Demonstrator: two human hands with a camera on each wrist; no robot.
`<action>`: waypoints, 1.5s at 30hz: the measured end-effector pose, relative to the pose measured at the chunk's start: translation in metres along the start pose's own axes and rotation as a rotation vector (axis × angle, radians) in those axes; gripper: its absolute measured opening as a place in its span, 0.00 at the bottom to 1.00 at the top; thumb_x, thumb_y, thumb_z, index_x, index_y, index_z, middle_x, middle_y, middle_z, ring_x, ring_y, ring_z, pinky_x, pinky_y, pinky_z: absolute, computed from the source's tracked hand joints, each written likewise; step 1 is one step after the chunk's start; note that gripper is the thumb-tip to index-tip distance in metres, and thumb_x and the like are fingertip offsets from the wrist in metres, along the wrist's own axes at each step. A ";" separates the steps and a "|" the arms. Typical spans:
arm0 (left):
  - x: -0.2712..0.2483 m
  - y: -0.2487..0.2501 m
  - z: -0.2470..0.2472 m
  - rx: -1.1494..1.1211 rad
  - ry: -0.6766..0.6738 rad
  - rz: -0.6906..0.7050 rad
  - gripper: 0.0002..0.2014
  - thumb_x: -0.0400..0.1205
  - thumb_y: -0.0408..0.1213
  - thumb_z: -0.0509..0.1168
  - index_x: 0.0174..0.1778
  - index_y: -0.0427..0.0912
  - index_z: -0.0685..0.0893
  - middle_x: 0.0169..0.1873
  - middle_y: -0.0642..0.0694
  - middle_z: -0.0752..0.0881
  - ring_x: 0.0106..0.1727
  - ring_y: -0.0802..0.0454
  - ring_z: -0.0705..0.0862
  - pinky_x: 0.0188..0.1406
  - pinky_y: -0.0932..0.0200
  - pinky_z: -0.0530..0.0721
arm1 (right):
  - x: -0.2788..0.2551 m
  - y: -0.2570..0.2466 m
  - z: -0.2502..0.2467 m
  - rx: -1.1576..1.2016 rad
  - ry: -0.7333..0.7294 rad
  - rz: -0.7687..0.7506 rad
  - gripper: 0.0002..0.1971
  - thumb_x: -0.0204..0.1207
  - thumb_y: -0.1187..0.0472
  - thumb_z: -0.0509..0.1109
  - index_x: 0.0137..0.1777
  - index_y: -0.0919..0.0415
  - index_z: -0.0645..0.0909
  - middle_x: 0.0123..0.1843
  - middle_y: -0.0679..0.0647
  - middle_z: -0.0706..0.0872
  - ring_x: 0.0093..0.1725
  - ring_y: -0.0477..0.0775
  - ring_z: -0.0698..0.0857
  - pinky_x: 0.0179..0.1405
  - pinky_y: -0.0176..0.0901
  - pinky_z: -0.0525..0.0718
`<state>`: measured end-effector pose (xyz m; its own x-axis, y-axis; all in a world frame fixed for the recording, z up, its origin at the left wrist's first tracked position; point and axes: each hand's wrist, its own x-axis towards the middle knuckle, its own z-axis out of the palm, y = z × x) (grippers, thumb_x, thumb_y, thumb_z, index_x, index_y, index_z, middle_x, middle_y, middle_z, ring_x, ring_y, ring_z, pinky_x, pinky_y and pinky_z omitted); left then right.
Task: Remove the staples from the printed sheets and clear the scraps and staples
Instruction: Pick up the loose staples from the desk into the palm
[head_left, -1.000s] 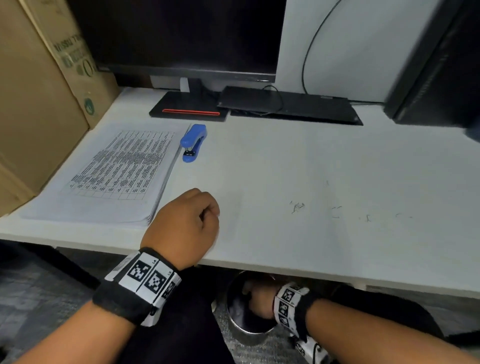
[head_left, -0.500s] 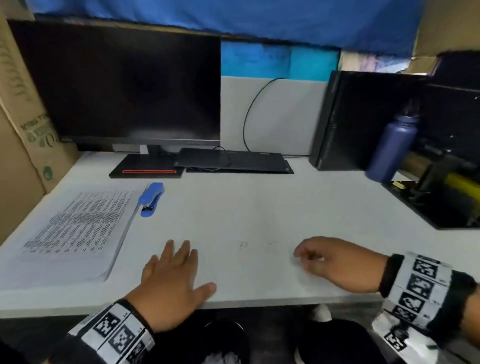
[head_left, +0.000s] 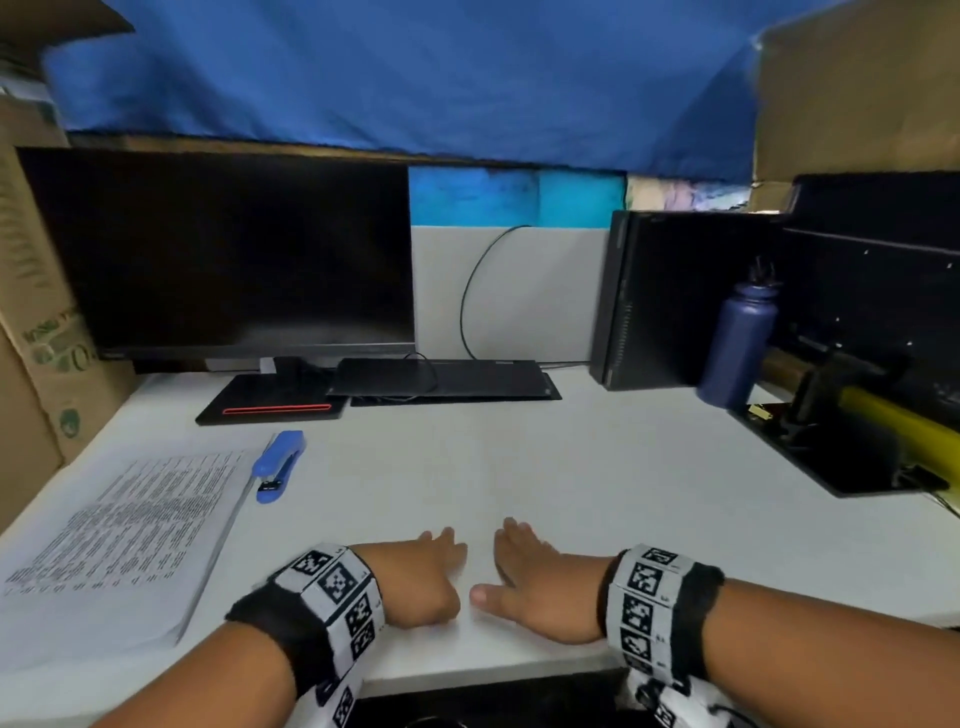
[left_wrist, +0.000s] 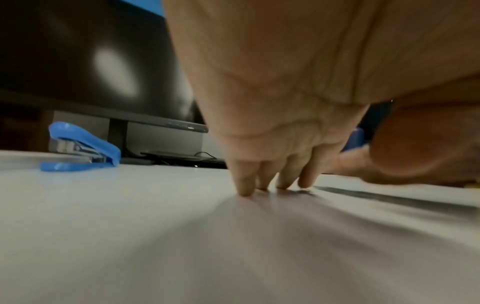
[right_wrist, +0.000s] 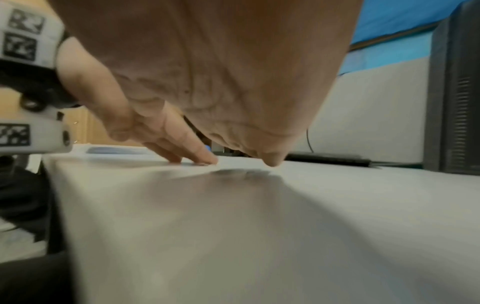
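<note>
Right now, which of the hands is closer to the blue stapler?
The left. The left hand lies flat on the desk, just right of and nearer than the blue stapler. The right hand lies beyond it, farther right.

printed sheets (head_left: 119, 540): white stack, dense black table text face up, lying flat and squared, just left of the blue stapler (head_left: 277, 464).
</note>
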<state>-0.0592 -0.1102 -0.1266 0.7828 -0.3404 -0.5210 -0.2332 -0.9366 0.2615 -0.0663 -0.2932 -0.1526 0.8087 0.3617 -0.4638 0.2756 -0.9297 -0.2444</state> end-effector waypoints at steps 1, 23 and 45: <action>-0.002 -0.005 -0.003 -0.027 0.014 0.020 0.36 0.81 0.37 0.58 0.87 0.49 0.54 0.87 0.50 0.53 0.86 0.49 0.57 0.83 0.52 0.62 | 0.003 -0.001 -0.008 0.035 0.014 -0.033 0.45 0.82 0.32 0.45 0.85 0.60 0.31 0.86 0.55 0.28 0.86 0.53 0.34 0.85 0.54 0.42; 0.004 -0.038 -0.007 -0.037 0.086 0.039 0.32 0.77 0.36 0.63 0.79 0.47 0.64 0.80 0.52 0.60 0.77 0.48 0.68 0.76 0.46 0.73 | 0.012 0.026 -0.024 -0.277 0.023 0.250 0.62 0.65 0.16 0.41 0.85 0.65 0.39 0.87 0.61 0.35 0.87 0.60 0.43 0.84 0.63 0.52; 0.018 -0.042 -0.007 -0.063 0.196 0.041 0.28 0.80 0.40 0.63 0.79 0.54 0.70 0.75 0.52 0.65 0.71 0.49 0.75 0.71 0.56 0.75 | 0.015 -0.033 0.005 -0.362 -0.014 0.064 0.73 0.47 0.08 0.38 0.83 0.60 0.26 0.84 0.57 0.25 0.85 0.55 0.30 0.83 0.61 0.36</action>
<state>-0.0315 -0.0762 -0.1416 0.8719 -0.3496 -0.3428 -0.2355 -0.9132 0.3325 -0.0656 -0.2568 -0.1560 0.8239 0.3007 -0.4803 0.3926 -0.9141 0.1012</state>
